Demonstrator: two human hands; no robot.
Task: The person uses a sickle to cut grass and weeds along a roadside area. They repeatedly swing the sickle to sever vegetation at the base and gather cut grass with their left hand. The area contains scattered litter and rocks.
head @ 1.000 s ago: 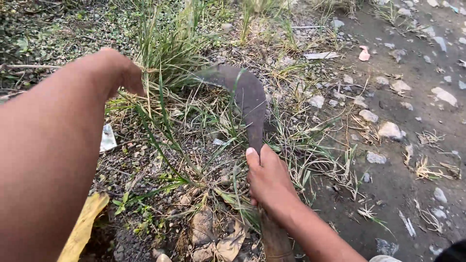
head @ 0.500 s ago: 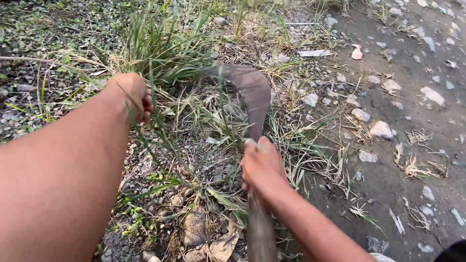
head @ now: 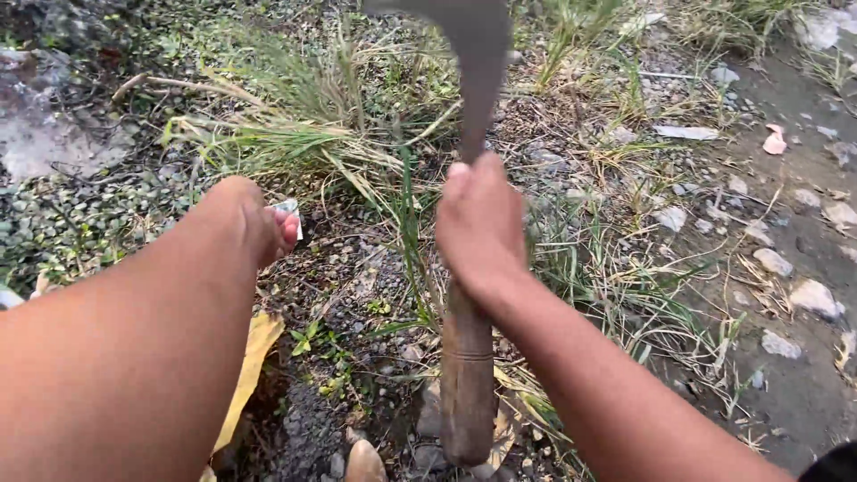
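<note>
The right hand (head: 480,228) is wrapped tight around a sickle (head: 470,268). The fingers curl round the place where the wooden handle meets the dark blade. The tool's long line runs from 6 o'clock to 12 o'clock. The handle end pokes out under the wrist at 6, and the curved blade goes up to 12 and out past the top edge.

The left hand (head: 254,223) is at 9 o'clock from the right hand, a little way off. Its fingers are bent in, but the pictures do not show if they hold anything.

The grass (head: 312,143) grows at 10 to 11 o'clock from the right hand and at 1 o'clock from the left one. The left hand is nearer to it. The blade is just beside it, to the right.

A yellow leaf (head: 250,375) lies at 7 o'clock by the left arm. Stones (head: 772,263) lie on bare dirt at 3 o'clock. Nothing stands between the blade and the grass.
</note>
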